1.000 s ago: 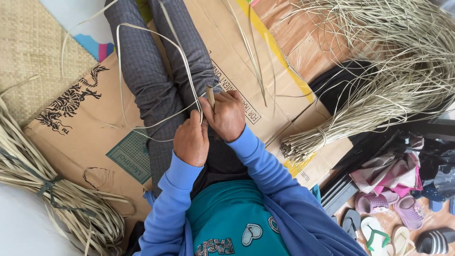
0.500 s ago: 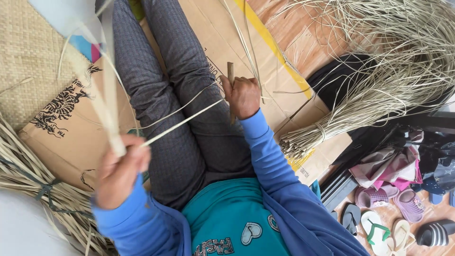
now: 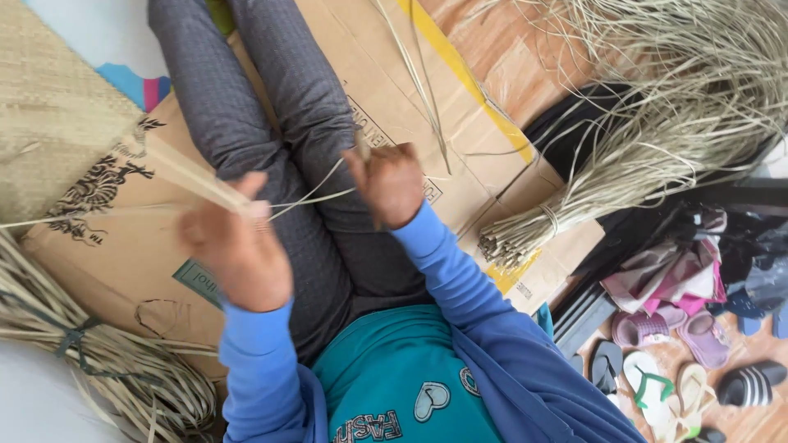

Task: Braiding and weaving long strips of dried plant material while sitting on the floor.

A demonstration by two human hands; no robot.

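strips of dry pale leaf are being pulled apart over the lap, seen from the head camera: the left hand (image 3: 238, 254), at about eight o'clock from the picture's middle, is clenched on a flat bundle of leaf strips (image 3: 185, 174) that runs up toward ten o'clock, and the right hand (image 3: 392, 184), just above the middle, is closed in a fist on the thin end of one strip (image 3: 316, 195) stretched between the two hands. it looks like the splitting or drawing-out step, and a further pull would seem to call for a firm pinch and steady tension along the strip. under the grey-trousered legs lies a flattened brown cardboard box (image 3: 460, 107), with a yellow tape band (image 3: 464, 70) running from twelve toward three o'clock, a black animal-shaped print (image 3: 98, 190) at nine o'clock, a green rectangular label (image 3: 195, 280) beside the left hand, and dark printed lettering near the right hand. a woven mat (image 3: 49, 115) sits at ten o'clock, a tied leaf sheaf (image 3: 90, 353) at seven, a loose leaf heap (image 3: 657, 123) at two, sandals (image 3: 657, 385) at four.
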